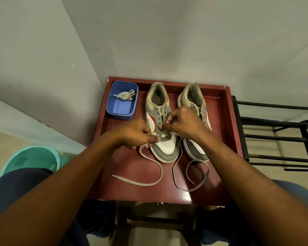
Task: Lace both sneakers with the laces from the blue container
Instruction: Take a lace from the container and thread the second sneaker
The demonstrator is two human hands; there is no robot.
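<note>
1. Right of the blue container (119, 116), on the red bench (132, 194): first sneaker (165, 148), with the second sneaker (194, 102) beyond it.
2. Left hand (133, 134) and right hand (183, 121) both pinch the grey lace (149, 182) at the first sneaker's eyelets.
3. Inside the container: a spare lace (127, 95), coiled.

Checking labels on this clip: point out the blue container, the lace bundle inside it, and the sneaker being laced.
blue container (120, 117), head view, front wall.
lace bundle (127, 96), head view, middle of coil.
sneaker being laced (169, 145), head view, white toe.
</note>
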